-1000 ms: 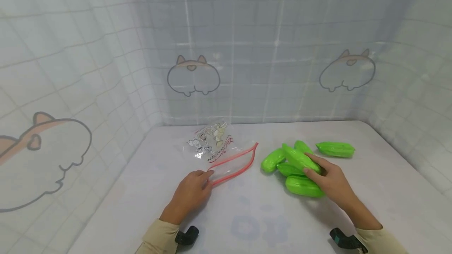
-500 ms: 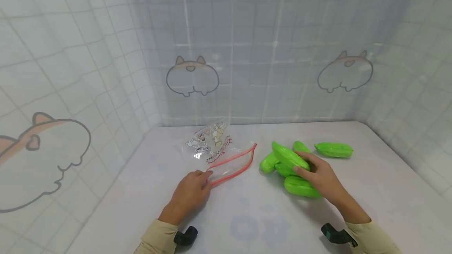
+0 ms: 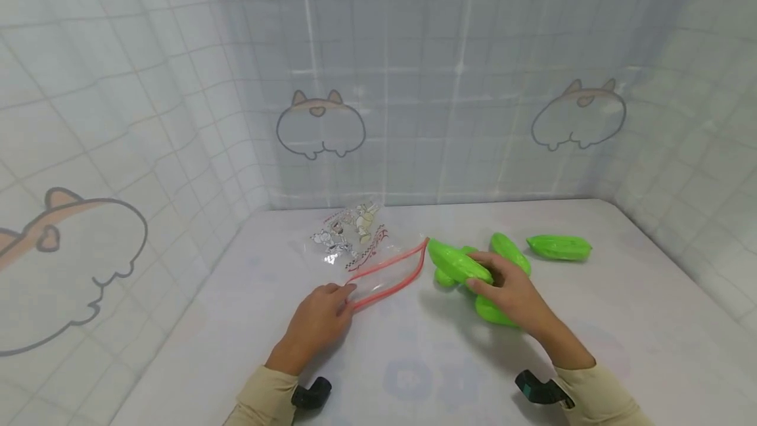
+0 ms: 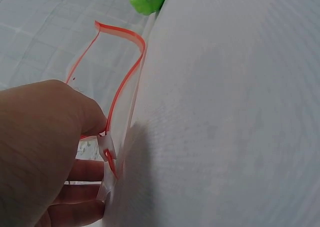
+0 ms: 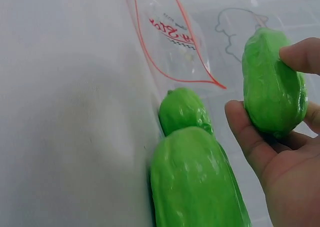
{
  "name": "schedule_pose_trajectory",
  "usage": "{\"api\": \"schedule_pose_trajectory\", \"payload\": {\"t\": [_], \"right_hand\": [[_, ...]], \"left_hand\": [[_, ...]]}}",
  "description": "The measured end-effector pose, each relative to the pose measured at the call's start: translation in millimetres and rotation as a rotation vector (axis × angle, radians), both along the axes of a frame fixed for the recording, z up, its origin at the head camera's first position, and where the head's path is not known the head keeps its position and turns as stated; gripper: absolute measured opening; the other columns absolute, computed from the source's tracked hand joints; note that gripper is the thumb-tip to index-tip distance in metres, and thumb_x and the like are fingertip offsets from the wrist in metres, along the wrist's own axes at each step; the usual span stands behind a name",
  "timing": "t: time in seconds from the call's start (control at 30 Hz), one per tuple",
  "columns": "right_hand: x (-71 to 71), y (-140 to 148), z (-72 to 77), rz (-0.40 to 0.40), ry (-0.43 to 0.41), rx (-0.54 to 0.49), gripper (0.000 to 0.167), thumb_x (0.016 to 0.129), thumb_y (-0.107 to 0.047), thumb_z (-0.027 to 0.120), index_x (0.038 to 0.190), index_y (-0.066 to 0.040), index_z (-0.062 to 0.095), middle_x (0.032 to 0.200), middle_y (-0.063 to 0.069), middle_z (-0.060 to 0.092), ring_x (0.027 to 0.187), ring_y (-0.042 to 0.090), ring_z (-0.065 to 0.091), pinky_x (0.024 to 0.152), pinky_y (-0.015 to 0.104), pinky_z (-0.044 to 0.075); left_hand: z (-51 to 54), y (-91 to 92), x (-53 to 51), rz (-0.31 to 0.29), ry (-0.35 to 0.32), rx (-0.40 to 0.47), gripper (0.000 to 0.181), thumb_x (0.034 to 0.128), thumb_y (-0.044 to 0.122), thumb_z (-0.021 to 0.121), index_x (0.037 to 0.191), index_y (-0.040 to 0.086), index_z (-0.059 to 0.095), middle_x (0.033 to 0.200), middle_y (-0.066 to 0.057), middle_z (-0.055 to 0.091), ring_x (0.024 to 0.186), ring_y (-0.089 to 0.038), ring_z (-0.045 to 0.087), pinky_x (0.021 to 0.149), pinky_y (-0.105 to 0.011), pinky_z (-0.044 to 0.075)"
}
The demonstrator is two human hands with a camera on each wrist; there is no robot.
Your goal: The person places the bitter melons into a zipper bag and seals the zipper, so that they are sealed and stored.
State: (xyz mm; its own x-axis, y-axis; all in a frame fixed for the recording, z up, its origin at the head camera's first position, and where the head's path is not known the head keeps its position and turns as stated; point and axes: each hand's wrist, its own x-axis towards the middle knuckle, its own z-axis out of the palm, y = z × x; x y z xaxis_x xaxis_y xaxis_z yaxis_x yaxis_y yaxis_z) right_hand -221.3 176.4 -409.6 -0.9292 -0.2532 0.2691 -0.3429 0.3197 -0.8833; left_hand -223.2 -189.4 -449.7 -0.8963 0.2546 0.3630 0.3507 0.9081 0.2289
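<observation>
My left hand (image 3: 319, 324) pinches the near corner of a clear zip bag (image 3: 374, 289). The bag's pink-edged mouth stands apart. In the left wrist view a white zip slider (image 4: 106, 146) sits below my thumb. My right hand (image 3: 517, 298) grips a glossy green cucumber-shaped vegetable (image 3: 457, 261), likely a plastic model, between thumb and fingers. It is raised above the others, its far tip beside the bag's right corner in the head view. The right wrist view shows the held vegetable (image 5: 274, 82) ribbed and tilted, apart from the bag (image 5: 172, 42).
Similar green vegetables lie under and around my right hand: one (image 3: 445, 279) at left, one (image 3: 495, 313) nearer me, one (image 3: 510, 254) behind, another (image 3: 558, 248) farther right. The white table (image 3: 355, 373) meets tiled-pattern curtain walls (image 3: 437, 143) behind and at both sides.
My right hand has lifted the green vegetable off the pile and carried it left toward the bag's mouth. My left hand stays at the bag's corner.
</observation>
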Motion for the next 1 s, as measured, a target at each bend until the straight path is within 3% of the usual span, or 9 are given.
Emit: {"api": "schedule_pose_trajectory", "payload": {"t": [0.23, 0.5, 0.8, 1.0], "right_hand": [[0.9, -16, -2.1, 0.038, -0.001, 0.028, 0.051, 0.091, -0.016, 0.074, 0.137, -0.005, 0.057, 0.13, 0.013, 0.06, 0.108, 0.027, 0.057, 0.085, 0.027, 0.051], [-2.2, -40, -11.8, 0.069, 0.005, 0.144, 0.049, 0.089, -0.01, 0.071, 0.136, -0.006, 0.06, 0.121, 0.007, 0.064, 0.097, 0.02, 0.056, 0.081, 0.029, 0.049], [-4.8, -51, -23.1, 0.113, 0.019, 0.229, 0.049, 0.087, -0.01, 0.069, 0.135, -0.006, 0.061, 0.131, 0.008, 0.063, 0.115, 0.02, 0.057, 0.095, 0.037, 0.047], [-7.5, -58, -23.7, 0.09, -0.02, 0.244, 0.05, 0.086, -0.011, 0.069, 0.135, -0.008, 0.062, 0.13, 0.006, 0.063, 0.114, 0.02, 0.057, 0.095, 0.043, 0.046]], "left_hand": [[-1.7, -0.9, 0.3, -0.022, 0.022, -0.016, 0.033, 0.0876, 0.019, 0.073, 0.119, 0.011, 0.074, 0.101, -0.009, 0.072, 0.092, -0.025, 0.068, 0.081, -0.043, 0.056], [-2.9, -1.6, 0.8, -0.003, 0.009, -0.018, 0.033, 0.0878, 0.018, 0.072, 0.119, 0.011, 0.074, 0.1, -0.01, 0.072, 0.093, -0.026, 0.067, 0.082, -0.044, 0.055], [0.5, -0.4, 1.6, 0.001, 0.003, -0.023, 0.033, 0.0878, 0.021, 0.073, 0.12, 0.012, 0.074, 0.102, -0.009, 0.071, 0.093, -0.025, 0.067, 0.082, -0.043, 0.056], [3.0, 0.0, 0.9, -0.026, 0.039, -0.02, 0.032, 0.0877, 0.019, 0.073, 0.118, 0.011, 0.074, 0.101, -0.009, 0.071, 0.092, -0.025, 0.067, 0.08, -0.042, 0.056]]}}
